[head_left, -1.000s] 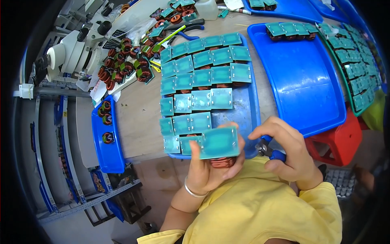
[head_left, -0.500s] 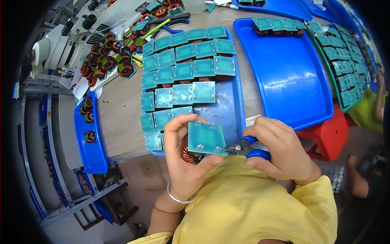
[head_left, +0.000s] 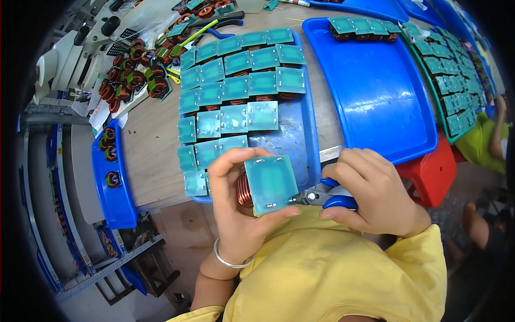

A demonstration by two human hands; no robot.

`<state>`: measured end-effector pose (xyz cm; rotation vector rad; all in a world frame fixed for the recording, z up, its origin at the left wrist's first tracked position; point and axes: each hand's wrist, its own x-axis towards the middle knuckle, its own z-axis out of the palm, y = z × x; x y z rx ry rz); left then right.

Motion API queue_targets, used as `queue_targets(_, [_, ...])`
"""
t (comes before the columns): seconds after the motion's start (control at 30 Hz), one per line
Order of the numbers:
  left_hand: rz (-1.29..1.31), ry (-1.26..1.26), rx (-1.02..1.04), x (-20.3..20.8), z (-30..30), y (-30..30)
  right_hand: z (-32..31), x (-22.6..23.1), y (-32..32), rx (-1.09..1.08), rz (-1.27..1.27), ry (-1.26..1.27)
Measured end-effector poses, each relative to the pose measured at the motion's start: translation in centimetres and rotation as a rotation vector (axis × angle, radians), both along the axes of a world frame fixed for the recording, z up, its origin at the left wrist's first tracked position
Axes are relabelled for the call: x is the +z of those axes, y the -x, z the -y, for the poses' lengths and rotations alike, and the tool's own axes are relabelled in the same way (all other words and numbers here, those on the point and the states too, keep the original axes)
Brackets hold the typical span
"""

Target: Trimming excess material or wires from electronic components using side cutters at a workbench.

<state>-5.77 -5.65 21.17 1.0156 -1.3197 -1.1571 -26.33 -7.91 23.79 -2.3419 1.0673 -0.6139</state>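
Observation:
My left hand (head_left: 228, 185) is closed around a coil module, a square green circuit board (head_left: 271, 182) with a copper-wound coil (head_left: 244, 192) behind it. The board's solder side faces up, with short metal pins near its top and bottom edges. Blue-handled flush cutters (head_left: 313, 197) are gripped in my right hand (head_left: 378, 193). Their jaw tips are at the pin by the board's lower right corner; whether the blades touch it I cannot tell. Beyond my hands, rows of similar modules lie board-up in a blue tray (head_left: 292, 123).
To the right, another blue tray (head_left: 381, 102) has modules along its far end. Beyond it are a full green tray (head_left: 444, 126), a red stool (head_left: 432, 172) and a person in yellow-green (head_left: 475, 134). Loose coils (head_left: 129, 80) and a narrow blue tray (head_left: 120, 206) lie left.
The held board has turned slightly in my left hand and its face is more squarely in view. The cutters stay at its lower right corner. The whole view has shifted slightly.

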Motion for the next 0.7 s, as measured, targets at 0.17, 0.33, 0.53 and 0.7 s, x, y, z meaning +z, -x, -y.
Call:
queue_targets(0.17, [0.113, 0.096, -0.028, 0.6, 0.0, 0.0, 0.0, 1.1, 0.6, 0.013, -0.117, 0.136])
queue_targets(0.33, [0.197, 0.263, -0.048, 0.4, 0.3, 0.0, -0.2, 1.5, 1.0, 0.011, -0.150, 0.180])
queue_targets(0.53, [0.197, 0.296, -0.039, 0.4, 0.1, 0.6, -0.5, 1.6, 1.5, 0.013, -0.168, 0.218])
queue_targets(0.7, [0.249, 0.366, -0.075, 0.7, 0.0, 1.2, -1.0, 1.4, 2.1, 0.002, -0.175, 0.242])
